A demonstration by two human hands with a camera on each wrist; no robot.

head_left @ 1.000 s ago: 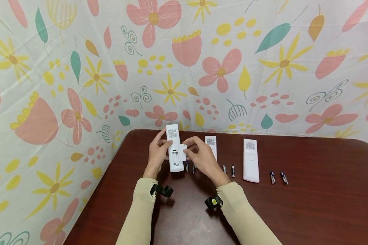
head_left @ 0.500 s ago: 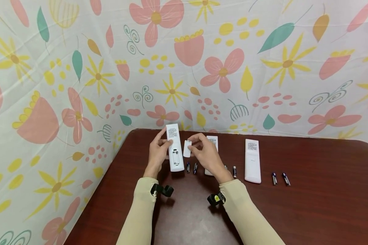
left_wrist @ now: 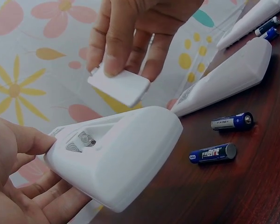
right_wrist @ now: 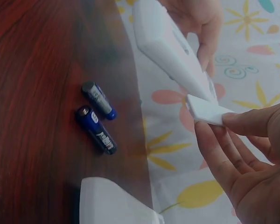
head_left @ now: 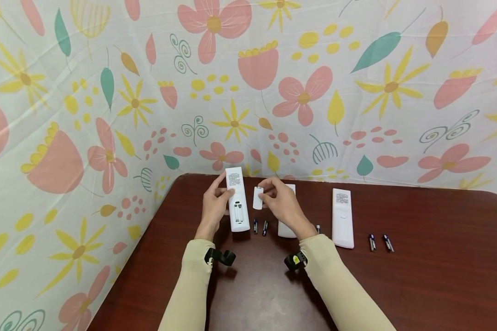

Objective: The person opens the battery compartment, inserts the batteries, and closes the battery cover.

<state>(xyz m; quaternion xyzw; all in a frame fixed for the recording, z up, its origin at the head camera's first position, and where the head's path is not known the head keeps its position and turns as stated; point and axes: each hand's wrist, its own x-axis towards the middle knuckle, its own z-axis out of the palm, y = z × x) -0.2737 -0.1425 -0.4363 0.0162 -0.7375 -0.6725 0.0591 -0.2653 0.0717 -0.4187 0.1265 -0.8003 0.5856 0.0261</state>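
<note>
- My head camera looked forward and down from above, farthest off, covering my bare left hand (head_left: 215, 205), bare right hand (head_left: 285, 204), the dark reddish-brown table (head_left: 439, 285) and the white flower-printed cloth (head_left: 149, 73).
- My left wrist camera faced, close up and tilted, across the open-backed white plastic remote control (left_wrist: 116, 156) toward my right hand.
- My right wrist camera, also close and tilted, looked back toward my left hand.
- All three views shared the remote control, small flat white plastic cover (left_wrist: 121, 87) and two blue-and-silver cylindrical batteries (left_wrist: 213, 153).

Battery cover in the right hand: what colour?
White; the battery cover shows best in the left wrist view.
</note>
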